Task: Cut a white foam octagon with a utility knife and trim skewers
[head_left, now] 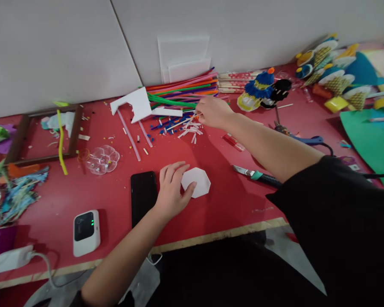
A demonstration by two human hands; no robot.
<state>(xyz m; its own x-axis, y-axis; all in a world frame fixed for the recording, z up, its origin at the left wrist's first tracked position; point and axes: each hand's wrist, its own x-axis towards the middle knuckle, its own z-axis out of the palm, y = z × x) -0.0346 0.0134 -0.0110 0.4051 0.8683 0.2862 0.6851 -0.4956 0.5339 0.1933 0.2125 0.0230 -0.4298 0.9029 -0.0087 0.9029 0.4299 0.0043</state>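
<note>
My left hand [173, 187] lies with its fingers spread at the left side of a white octagonal piece [200, 181], flat on the red table. Its thumb rests on the piece and the fingertips reach its upper edge. Farther back, my right hand [213, 111] is closed in a pinch on a thin wooden stick [181, 123], which points left and down. Under and beside this stick are short white strips [193, 130] and blue bits. Behind the right hand lies a bundle of coloured pipe cleaners [182, 91].
A black phone [143, 198] and a white device [86, 232] lie to the left. A utility knife [256, 175] with its blade out is under my right forearm. White cut foam [137, 104], a brown frame [17, 145] and penguin-like figures [259, 89] stand or lie around.
</note>
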